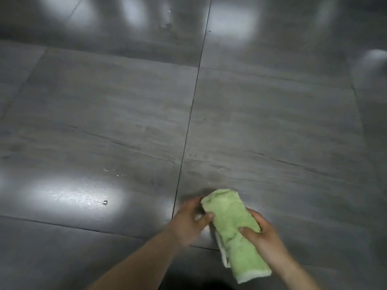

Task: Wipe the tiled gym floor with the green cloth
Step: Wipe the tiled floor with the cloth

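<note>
A light green cloth [232,233], folded into a long strip, hangs above the grey tiled floor [272,122] at the lower middle of the view. My right hand [261,233] grips its middle from the right, thumb over the top. My left hand [190,220] pinches the cloth's upper left edge with thumb and fingers. The lower end of the cloth, with a pale hem, points toward me.
Large glossy grey tiles run in all directions, split by dark grout lines [188,126]. Bright light reflections lie at the lower left [73,195] and along the top. A small shiny speck [105,202] and faint white marks [114,172] sit on the left tile.
</note>
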